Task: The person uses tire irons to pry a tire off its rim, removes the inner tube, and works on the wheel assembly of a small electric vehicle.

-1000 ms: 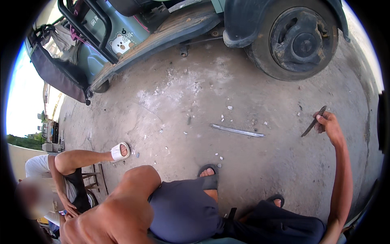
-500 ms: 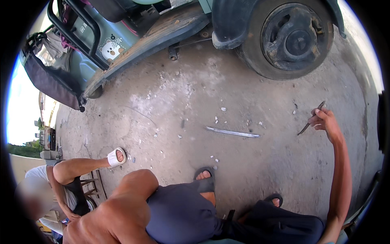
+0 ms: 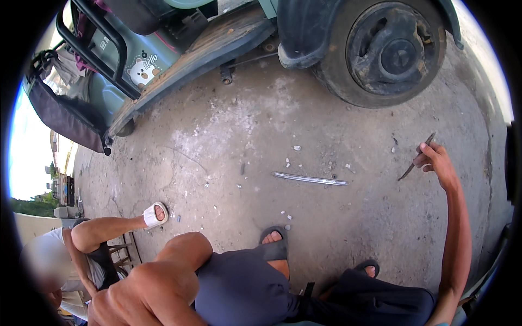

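Note:
My right hand (image 3: 437,163) is stretched out to the right above the concrete ground and grips a thin dark metal rod (image 3: 416,164) that slants down to the left. A flat silver metal strip (image 3: 310,178) lies on the ground to the left of that hand, apart from it. My left arm (image 3: 163,277) is bent at the lower left, and its hand is hidden. My feet in dark sandals (image 3: 274,247) rest on the ground below the strip.
A vehicle's rear wheel (image 3: 391,49) and its rusty body edge (image 3: 217,49) fill the top. Another person (image 3: 81,250) sits at the lower left with a white slipper (image 3: 155,213) out. Small stones dot the concrete.
My right hand has turned the rod, so it looks thinner and steeper. The view has tipped, and the vehicle and wheel sit lower in the frame.

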`<state>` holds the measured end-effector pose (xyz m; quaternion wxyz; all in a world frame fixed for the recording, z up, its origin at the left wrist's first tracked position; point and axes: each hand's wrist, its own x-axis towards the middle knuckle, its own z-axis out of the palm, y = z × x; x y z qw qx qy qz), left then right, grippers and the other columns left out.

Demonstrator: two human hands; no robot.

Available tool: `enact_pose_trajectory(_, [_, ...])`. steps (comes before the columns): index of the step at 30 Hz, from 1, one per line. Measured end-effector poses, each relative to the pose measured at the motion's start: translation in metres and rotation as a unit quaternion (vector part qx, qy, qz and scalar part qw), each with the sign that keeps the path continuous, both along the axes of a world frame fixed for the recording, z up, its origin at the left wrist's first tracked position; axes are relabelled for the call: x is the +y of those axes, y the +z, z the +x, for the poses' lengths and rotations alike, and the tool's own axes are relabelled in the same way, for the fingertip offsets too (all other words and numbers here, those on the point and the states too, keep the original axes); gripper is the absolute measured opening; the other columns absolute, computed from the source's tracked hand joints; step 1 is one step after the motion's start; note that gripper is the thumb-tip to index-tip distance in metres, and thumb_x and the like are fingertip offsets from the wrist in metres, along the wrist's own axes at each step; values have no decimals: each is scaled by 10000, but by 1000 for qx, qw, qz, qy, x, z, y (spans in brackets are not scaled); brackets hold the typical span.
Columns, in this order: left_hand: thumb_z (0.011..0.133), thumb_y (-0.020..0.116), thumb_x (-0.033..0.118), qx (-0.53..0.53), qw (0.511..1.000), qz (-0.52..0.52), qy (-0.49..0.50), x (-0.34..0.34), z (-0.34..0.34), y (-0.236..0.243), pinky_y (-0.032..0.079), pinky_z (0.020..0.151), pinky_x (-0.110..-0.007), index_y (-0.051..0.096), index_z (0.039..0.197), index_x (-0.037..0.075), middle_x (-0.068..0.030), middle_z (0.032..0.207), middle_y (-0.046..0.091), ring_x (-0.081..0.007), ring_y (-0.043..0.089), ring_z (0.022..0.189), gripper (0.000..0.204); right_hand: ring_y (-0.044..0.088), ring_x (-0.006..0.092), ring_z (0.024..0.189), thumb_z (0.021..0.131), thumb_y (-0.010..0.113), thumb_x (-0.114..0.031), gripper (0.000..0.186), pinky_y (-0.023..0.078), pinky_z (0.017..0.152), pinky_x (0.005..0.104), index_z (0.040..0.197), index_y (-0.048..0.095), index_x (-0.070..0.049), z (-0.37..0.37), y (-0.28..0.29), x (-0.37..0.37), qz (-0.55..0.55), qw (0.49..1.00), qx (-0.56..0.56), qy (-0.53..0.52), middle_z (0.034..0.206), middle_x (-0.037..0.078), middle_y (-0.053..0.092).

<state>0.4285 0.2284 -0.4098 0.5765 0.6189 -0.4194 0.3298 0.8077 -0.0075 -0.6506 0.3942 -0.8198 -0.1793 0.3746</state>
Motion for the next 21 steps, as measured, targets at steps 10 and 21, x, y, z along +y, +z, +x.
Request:
enact_pose_trajectory(10, [885, 713, 527, 229, 955, -84, 166, 47, 14, -76, 312, 413, -250, 646, 949, -39, -81, 627, 613, -130, 497, 448, 574, 676, 224, 821, 1027, 438, -465, 530, 514, 766, 356, 1085, 662, 11, 1, 13, -10, 45, 991, 121, -23, 906, 170, 735])
enact_pose_trajectory(21, [768, 850, 516, 520, 772, 30, 364, 87, 119, -258, 449, 1078, -463, 317, 1505, -32, -226, 1462, 481, -339, 542, 1283, 1061, 738, 267, 811, 903, 683, -171, 376, 601, 700, 374, 1211, 669, 43, -13, 66, -38, -159, 963, 208, 72, 1013, 194, 758])
